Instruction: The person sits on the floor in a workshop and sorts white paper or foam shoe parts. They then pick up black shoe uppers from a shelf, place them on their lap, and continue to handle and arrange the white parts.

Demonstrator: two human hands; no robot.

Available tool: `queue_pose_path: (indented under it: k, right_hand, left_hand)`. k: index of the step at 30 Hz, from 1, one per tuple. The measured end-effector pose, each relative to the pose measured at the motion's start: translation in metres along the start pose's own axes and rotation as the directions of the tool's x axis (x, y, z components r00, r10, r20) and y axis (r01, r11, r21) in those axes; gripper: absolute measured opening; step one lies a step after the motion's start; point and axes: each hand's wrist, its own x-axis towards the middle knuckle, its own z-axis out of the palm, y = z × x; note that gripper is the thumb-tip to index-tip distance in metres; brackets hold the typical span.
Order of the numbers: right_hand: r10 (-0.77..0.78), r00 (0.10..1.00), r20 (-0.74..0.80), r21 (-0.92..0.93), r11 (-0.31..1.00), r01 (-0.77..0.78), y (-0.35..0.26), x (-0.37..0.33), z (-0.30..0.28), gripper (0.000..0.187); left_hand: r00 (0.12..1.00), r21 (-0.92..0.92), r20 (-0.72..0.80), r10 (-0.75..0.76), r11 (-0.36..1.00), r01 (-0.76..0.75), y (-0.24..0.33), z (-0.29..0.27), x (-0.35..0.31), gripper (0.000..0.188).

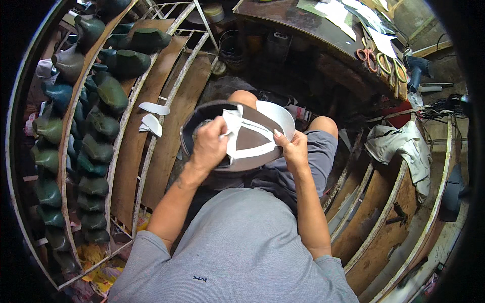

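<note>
The left hand [208, 144] has its fingers pinched on a white strip [233, 132] lying across the dark board [252, 141] on the lap. The right hand [293, 147] clamps the board's rim, just beside a white curved piece [277, 115] beyond its fingertips.

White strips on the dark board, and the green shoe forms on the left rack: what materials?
White strips: look like thin leather or synthetic sheet, matte; they curl and fold under the left hand and right hand. Could be stiff fabric or paper.
Dark board: smooth, dull brown, rigid; material unclear.
Green shoe forms: likely moulded plastic, with a soft sheen and uniform colour.
Rack: worn wooden shelves on pale metal rods.
</note>
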Motion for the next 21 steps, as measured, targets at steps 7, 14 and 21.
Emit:
queue_pose_path:
  k: [7, 14, 21]
  right_hand:
    - [0.032, 0.993, -0.114, -0.049, 0.998, -0.037, 0.004, 0.014, 0.003, 0.015]
    - [-0.245, 0.901, -0.357, -0.233, 0.958, 0.168, -0.062, 0.012, -0.016, 0.034]
    - [0.074, 0.996, 0.047, -0.194, 0.979, -0.063, -0.067, -0.022, 0.027, 0.018]
  left_hand:
    - [0.989, 0.052, 0.024, 0.149, 0.987, -0.15, -0.012, -0.016, -0.009, 0.049]
    - [0.978, 0.0, 0.206, 0.018, 1.0, -0.018, -0.004, -0.006, -0.01, 0.034]
    - [0.977, -0.032, 0.214, -0.019, 0.999, 0.026, 0.004, -0.004, -0.003, 0.033]
